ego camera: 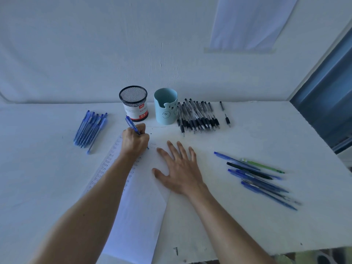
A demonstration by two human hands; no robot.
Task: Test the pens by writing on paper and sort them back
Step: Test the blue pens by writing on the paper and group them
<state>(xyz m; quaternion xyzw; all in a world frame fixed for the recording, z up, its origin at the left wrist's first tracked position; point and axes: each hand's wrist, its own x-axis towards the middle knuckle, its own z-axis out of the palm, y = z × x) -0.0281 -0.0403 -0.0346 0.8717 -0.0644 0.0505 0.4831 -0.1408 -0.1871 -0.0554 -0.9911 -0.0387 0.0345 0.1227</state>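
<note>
My left hand (134, 140) grips a blue pen (131, 125) with its tip on the white paper (137, 210), near the top of a second column of handwritten words. My right hand (177, 168) lies flat with fingers spread on the paper's right part. Several blue pens (90, 128) lie in a row at the left. Several black pens (198, 117) lie in a row beside the light blue bear cup (165, 105). A mixed pile of blue, black and green pens (257, 176) lies at the right.
A black mesh pen holder (134, 102) stands next to the bear cup at the back, against the white wall. Two short black pen parts (224, 113) lie right of the black pens. The table's right edge (323, 141) runs by a dark window.
</note>
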